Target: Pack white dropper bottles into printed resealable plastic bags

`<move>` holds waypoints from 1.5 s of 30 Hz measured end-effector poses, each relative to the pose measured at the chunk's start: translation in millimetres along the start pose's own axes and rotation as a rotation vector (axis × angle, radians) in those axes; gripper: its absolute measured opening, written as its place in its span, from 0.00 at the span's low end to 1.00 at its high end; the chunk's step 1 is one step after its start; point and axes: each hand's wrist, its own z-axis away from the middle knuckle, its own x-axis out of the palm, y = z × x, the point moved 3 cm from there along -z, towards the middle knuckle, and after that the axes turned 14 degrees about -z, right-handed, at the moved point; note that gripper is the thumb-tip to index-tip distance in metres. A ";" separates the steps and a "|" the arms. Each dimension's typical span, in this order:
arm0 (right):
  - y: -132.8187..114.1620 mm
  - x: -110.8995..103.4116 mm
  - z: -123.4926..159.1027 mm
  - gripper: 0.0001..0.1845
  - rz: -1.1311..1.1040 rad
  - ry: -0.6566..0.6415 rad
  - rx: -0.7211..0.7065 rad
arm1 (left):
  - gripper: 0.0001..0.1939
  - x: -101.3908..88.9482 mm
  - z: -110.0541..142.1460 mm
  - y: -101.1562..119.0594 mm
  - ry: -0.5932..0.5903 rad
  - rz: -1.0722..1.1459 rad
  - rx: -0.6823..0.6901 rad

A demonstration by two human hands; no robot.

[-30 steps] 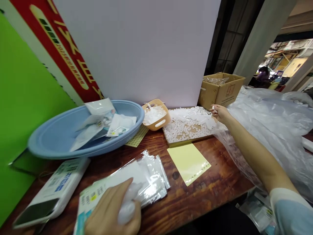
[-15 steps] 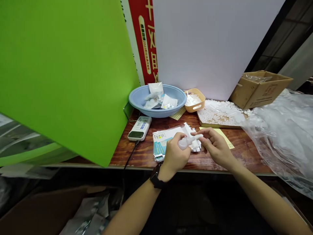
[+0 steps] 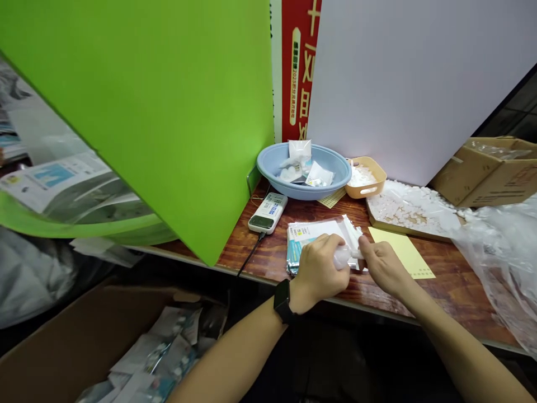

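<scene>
A green board (image 3: 146, 123) and a white board (image 3: 411, 84) stood behind the wooden bench (image 3: 457, 302), with a blue plastic basin (image 3: 335, 168) at 12 o'clock and a cardboard box (image 3: 490, 179) at 2 o'clock. Over a stack of foil sachets (image 3: 302, 246), the left hand (image 3: 321, 268) closed its fingers round a small white plastic bottle (image 3: 344, 256), steadying it while the right hand (image 3: 384, 266) pinched its narrow end.

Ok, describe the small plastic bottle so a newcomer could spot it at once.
On the wooden bench, find the stack of foil sachets. Over it, between the left hand and right hand, is a small translucent bottle, the only thing held.
</scene>
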 end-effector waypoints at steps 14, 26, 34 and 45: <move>3.2 6.5 5.6 0.31 0.088 -0.028 -0.190 | 0.07 0.5 -5.3 -11.8 -0.107 0.178 -0.163; 14.1 21.3 21.1 0.28 0.110 -0.107 -0.124 | 0.04 1.7 -1.9 2.2 -0.175 -0.161 0.290; 15.9 4.2 23.2 0.24 0.232 -0.046 -0.232 | 0.02 12.1 -6.1 -2.8 -0.328 0.156 -0.092; 23.5 -1.7 26.5 0.11 -0.273 -0.090 0.108 | 0.07 14.6 -5.6 6.5 -0.158 -0.287 0.099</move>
